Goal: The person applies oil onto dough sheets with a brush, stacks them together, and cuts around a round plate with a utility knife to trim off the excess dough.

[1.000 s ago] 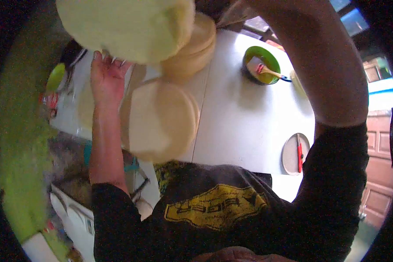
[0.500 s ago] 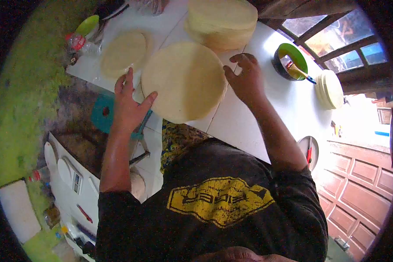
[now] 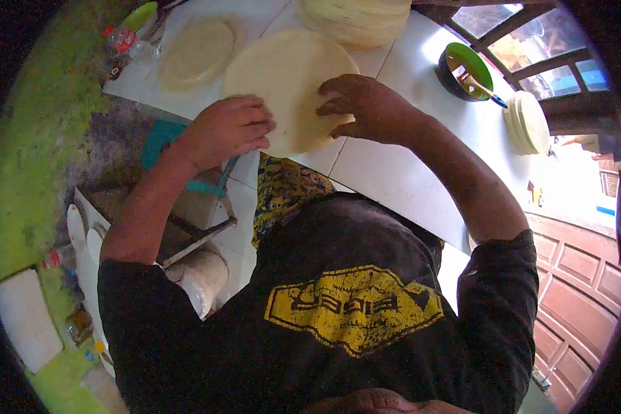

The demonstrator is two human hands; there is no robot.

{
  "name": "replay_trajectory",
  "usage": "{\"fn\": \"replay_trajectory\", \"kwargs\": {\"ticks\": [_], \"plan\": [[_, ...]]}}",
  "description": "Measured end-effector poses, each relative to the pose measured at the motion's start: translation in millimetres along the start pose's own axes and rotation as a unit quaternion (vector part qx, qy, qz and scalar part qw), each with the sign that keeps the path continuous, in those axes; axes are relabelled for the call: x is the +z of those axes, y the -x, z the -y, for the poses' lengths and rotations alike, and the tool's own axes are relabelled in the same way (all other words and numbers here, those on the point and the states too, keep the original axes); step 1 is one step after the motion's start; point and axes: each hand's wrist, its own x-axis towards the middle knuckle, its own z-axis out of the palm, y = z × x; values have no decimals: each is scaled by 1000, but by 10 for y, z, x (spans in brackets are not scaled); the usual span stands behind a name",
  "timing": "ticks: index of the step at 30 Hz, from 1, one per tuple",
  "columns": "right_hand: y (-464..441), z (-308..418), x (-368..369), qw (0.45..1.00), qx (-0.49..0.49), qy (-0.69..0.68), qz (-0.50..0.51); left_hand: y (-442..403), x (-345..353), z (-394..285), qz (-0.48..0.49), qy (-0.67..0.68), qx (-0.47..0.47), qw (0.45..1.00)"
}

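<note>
A large, pale round dough sheet (image 3: pixel 290 65) lies flat near the table's front edge; whether several are layered there, I cannot tell. Over its left side reaches my left hand (image 3: pixel 231 131), fingers stretched and slightly apart. My right hand (image 3: pixel 369 110) hovers at or just above its right side, with curved, spread fingers. Neither hand visibly grips anything, and contact with the sheet is unclear. Just behind stands a tall stack of similar round sheets (image 3: pixel 355 24). To the left, a smaller pale disc (image 3: pixel 196 52) rests on clear plastic.
On the white tiled table (image 3: pixel 379 162), a green-and-black bowl (image 3: pixel 443 79) holds a brush (image 3: pixel 481 88). Beside it are more pale discs (image 3: pixel 528 124). A plastic bottle (image 3: pixel 121 40) lies at the far left corner. Below the table's left edge is a teal stool (image 3: pixel 162 138).
Both hands have moved inward over the large sheet from its left and right edges, elbows spreading outward. The view has shifted, so the table things sit higher in it.
</note>
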Motion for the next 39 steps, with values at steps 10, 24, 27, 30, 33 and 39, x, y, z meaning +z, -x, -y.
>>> {"fn": "replay_trajectory", "kwargs": {"ticks": [10,24,27,30,33,39], "plan": [[-84,94,56,997,66,-27,-17,11,-26,-21,-41,24,-8,999],[-236,-154,-62,999,35,22,17,-215,-87,-77,-91,208,-284,932],[-401,-140,-178,990,107,38,79,-203,-135,-155,-86,69,-186,976],[-529,-253,-248,994,84,67,29,-46,-32,105,-152,40,-222,962],[-701,-522,-386,996,60,34,-54,-67,-240,602,-73,131,-378,914],[-921,-684,-1316,970,121,116,-175,-707,-919,1616,-207,72,-324,920]]}}
